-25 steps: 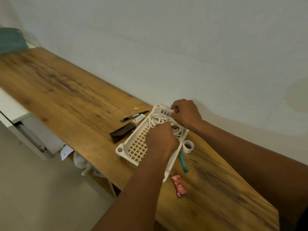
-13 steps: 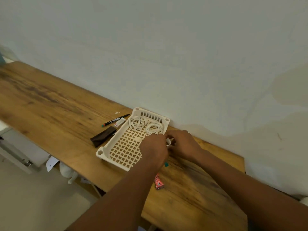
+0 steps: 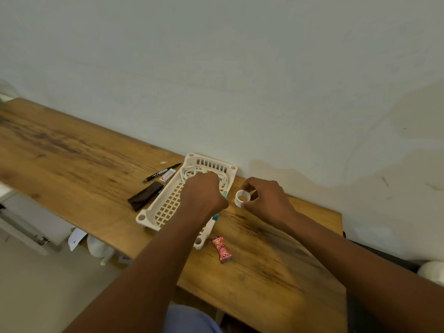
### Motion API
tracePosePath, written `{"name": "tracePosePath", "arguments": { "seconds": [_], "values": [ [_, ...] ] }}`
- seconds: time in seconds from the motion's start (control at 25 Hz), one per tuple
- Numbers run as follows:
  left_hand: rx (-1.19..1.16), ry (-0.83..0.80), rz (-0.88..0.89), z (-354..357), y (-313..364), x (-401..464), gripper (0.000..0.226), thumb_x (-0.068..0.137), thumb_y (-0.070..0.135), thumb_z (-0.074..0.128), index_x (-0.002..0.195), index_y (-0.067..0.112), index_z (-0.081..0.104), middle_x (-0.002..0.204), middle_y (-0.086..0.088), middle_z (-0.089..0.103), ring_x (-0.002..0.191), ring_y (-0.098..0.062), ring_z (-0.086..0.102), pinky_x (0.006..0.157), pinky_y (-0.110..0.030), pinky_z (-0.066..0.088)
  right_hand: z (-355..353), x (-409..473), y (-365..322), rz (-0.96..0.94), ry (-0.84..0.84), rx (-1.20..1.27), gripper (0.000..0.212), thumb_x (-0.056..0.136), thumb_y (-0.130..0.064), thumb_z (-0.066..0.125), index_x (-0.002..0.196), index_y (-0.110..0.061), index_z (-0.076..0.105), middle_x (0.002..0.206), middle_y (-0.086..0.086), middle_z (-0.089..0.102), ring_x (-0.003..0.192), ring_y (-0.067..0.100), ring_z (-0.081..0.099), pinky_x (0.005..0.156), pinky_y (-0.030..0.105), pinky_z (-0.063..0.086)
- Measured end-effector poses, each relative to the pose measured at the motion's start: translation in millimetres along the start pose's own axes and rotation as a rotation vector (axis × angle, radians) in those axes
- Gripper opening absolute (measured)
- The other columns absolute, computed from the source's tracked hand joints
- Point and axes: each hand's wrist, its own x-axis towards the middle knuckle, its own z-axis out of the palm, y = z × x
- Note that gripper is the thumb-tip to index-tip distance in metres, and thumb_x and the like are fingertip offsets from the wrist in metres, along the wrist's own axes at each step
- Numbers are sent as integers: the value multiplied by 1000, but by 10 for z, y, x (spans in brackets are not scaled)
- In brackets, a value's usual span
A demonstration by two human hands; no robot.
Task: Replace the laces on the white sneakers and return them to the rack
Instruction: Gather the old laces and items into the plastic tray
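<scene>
Laces (image 3: 192, 173) are lying coiled in white loops at the far end of the cream slatted basket (image 3: 153, 210), which is sitting on the wooden table (image 3: 72, 155) close to the wall. You are holding your left hand (image 3: 204, 193) over the middle of that basket in a loose fist, knuckles up; a teal stick (image 3: 224, 193) is poking out beside the thumb and again below the wrist, and your fingers seem to be curled around it, though the camera cannot see the grip itself. You are resting your right hand (image 3: 265, 200) on the table just to the right of the basket, pinching a small white tape roll (image 3: 242, 198) between thumb and fingertips, the roll tilted so its hollow core is facing the camera. A red sachet (image 3: 222, 249) is lying flat on the wood near the basket's near corner, clear of both of your arms. On the basket's left, a black marker (image 3: 162, 172) and a small white eraser (image 3: 167, 175) are lying side by side, with a dark brown pouch (image 3: 145, 195) touching the basket's long wall.
</scene>
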Motion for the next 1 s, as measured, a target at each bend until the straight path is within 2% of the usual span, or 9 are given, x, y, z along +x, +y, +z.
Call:
{"name": "tracePosePath", "arguments": {
  "seconds": [0.16,0.28,0.4,0.56,0.64,0.76,0.88,0.96,1.0],
  "values": [
    [92,-49,-94,-17,-352,-39,37,77,38,84,78,23,50,72,5,59,67,-10,62,58,-25,51,3,47,-221,-107,-18,42,36,80,-28,87,113,-24,72,113,-7,75,91,10,69,82,32,62],
    [79,-43,-151,28,-543,4,35,79,40,82,80,22,52,76,5,62,69,-10,64,63,-27,57,137,193,-427,-133,-55,20,36,79,-29,87,111,-25,71,115,-7,74,94,10,68,84,36,61],
    [70,3,-122,82,-564,102,35,79,41,82,81,22,52,77,6,61,71,-11,63,57,-24,50,303,313,-554,-166,-97,-65,37,80,-27,85,113,-22,70,119,-4,73,101,15,67,87,40,60],
    [128,7,-69,152,-532,199,42,81,38,81,72,26,42,71,6,54,70,-12,58,55,-25,42,439,359,-559,-150,-69,-206,37,82,-26,79,116,-26,67,118,-4,73,105,20,67,90,37,56],
    [164,23,-43,195,-519,213,38,83,36,79,74,25,44,75,5,55,75,-15,59,57,-27,44,494,344,-533,-146,-33,-260,40,82,-31,78,120,-30,65,117,-5,73,107,20,64,92,37,52],
    [193,59,-5,255,-500,201,27,87,34,76,89,23,52,89,2,64,81,-18,63,62,-28,45,554,315,-505,-138,2,-303,38,84,-38,75,120,-32,62,123,-3,71,111,23,59,95,39,45],
    [175,69,-10,285,-519,183,28,86,34,77,88,23,51,87,2,63,77,-16,60,62,-28,46,514,225,-510,-109,11,-311,43,85,-42,74,124,-31,61,126,-2,68,116,24,56,97,43,42],
    [164,60,-15,261,-528,153,28,85,35,79,86,23,54,77,5,56,74,-15,61,62,-29,52,423,102,-516,-84,75,-288,43,86,-43,74,124,-28,61,120,-2,67,108,21,59,90,41,50],
    [159,55,-10,230,-536,127,25,84,35,79,86,23,57,73,6,54,72,-14,62,63,-29,54,357,15,-529,-58,89,-240,36,88,-42,72,118,-25,62,113,-3,67,99,19,61,82,38,54]
  ]
}}
